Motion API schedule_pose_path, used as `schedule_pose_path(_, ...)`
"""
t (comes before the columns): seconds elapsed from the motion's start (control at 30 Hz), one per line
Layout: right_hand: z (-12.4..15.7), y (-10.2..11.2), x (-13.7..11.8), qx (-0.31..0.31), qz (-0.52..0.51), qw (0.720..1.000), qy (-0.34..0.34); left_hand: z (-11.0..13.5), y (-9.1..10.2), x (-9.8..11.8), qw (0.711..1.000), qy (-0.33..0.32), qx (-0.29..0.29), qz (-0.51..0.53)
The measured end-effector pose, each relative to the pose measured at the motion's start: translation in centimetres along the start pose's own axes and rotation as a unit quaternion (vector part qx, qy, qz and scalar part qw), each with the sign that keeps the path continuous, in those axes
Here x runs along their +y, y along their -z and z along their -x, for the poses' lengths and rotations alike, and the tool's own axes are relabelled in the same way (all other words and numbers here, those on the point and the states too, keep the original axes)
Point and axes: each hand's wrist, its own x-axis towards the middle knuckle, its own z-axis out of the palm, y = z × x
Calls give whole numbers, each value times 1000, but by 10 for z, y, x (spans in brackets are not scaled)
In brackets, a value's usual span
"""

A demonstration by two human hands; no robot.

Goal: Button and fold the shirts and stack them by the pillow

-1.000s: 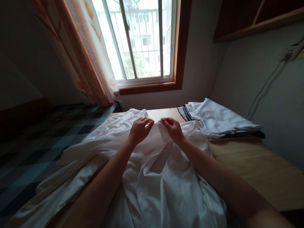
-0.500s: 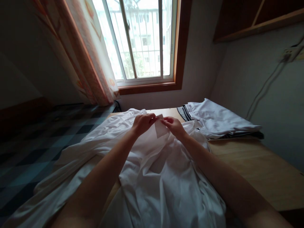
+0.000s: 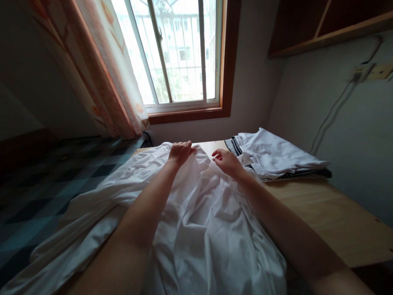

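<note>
A crumpled white garment point(image 3: 196, 229) is spread over a wooden table point(image 3: 331, 221) and hangs off its left side. My left hand point(image 3: 179, 152) grips the garment's far edge with curled fingers. My right hand point(image 3: 226, 161) rests on the cloth a little to the right, fingers bent and pinching the fabric near the same edge. Both forearms reach forward over the garment.
A folded white garment with dark striped trim point(image 3: 276, 155) lies at the table's far right, by the wall. A window point(image 3: 178, 53) with a patterned curtain point(image 3: 101, 78) is ahead. A checked blue bed cover point(image 3: 39, 192) lies to the left. A cable runs from a wall socket point(image 3: 360, 73).
Both hands lowered the collar part they had lifted and moved to the garment's far edge. The cloth now lies flatter. The view shifted slightly.
</note>
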Motion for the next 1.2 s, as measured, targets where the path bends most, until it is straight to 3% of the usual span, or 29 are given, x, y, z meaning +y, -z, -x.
schedule_pose_path(0.1,0,7,1,-47,40,998,4,9,-10,10,1000,6,17,-2)
schedule_pose_path(0.27,3,7,5,-134,108,985,21,37,-24,32,995,-7,14,101)
schedule_pose_path(0.5,18,-13,3,-281,181,942,40,70,-53,36,976,20,-162,146)
schedule_pose_path(0.63,31,-24,-3,-303,190,934,16,80,-54,34,971,41,-198,127)
schedule_pose_path(0.77,41,-21,-1,-341,199,919,19,94,-56,38,978,43,-170,112)
schedule_pose_path(0.87,47,-15,10,-371,188,907,65,108,-59,43,985,30,-128,108)
schedule_pose_path(0.97,54,-9,26,-381,167,899,136,124,-59,49,986,62,-115,105)
schedule_pose_path(1.2,81,3,49,-332,95,907,243,165,-38,74,971,133,-167,106)
